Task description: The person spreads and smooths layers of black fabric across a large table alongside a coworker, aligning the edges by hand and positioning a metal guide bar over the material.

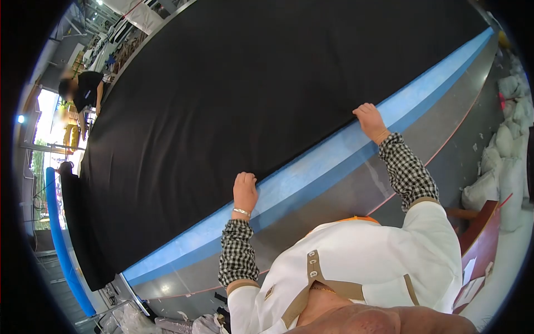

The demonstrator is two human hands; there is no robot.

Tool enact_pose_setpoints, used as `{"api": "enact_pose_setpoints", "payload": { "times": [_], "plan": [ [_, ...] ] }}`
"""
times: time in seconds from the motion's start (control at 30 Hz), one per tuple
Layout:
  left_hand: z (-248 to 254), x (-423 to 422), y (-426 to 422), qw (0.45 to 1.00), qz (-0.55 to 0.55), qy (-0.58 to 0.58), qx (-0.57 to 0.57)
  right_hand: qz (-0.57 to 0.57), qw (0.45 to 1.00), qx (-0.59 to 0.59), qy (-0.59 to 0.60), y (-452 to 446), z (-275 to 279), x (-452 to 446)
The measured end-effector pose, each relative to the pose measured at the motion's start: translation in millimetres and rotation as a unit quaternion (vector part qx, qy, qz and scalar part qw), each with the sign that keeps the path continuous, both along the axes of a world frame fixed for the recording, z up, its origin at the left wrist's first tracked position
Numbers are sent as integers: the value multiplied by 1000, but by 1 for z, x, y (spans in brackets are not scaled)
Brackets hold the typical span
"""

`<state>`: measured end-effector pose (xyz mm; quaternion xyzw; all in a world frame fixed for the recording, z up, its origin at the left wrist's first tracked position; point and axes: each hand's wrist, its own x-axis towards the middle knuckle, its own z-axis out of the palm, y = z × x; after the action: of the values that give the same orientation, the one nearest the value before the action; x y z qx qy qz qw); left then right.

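A wide sheet of black fabric [233, 100] lies spread over a long table, with slight wrinkles toward its left part. My left hand [245, 190] is closed on the near edge of the fabric, fingers curled over it. Farther right along the same edge, my right hand [369, 119] also pinches the fabric, its fingertips bent down. Light blue material [311, 153] shows as a strip between the black edge and the table's near side. Both forearms wear black-and-white checked sleeves.
A roll of black fabric [83, 222] and a long blue roll [64, 245] sit at the table's left end. The bare grey tabletop [423, 128] borders the blue strip. White bags [495, 167] are piled at right. A person [86, 92] stands at the far left.
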<state>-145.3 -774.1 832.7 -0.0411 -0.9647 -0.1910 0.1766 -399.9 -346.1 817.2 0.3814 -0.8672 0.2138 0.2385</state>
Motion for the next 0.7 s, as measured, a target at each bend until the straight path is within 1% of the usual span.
{"api": "enact_pose_setpoints", "payload": {
  "times": [0.1,0.2,0.23,0.37,0.47,0.6,0.7],
  "plan": [
    [-5,3,1,1000,6,-1,-11,-2,1000,15,-9,0,1,-2],
    [-3,5,7,998,0,25,-59,-13,1000,21,2,5,15,-10],
    [-2,7,7,997,10,4,-81,-21,1000,20,8,7,20,-12],
    [0,7,10,989,97,39,-105,-87,995,34,25,27,25,-39],
    [-8,8,-1,983,131,16,-131,-67,996,52,15,51,8,-67],
    [-16,10,-11,989,87,-17,-122,-39,997,63,20,70,-9,-75],
    [-19,13,-14,991,62,0,-115,-24,998,59,23,73,-9,-74]
  ]
}}
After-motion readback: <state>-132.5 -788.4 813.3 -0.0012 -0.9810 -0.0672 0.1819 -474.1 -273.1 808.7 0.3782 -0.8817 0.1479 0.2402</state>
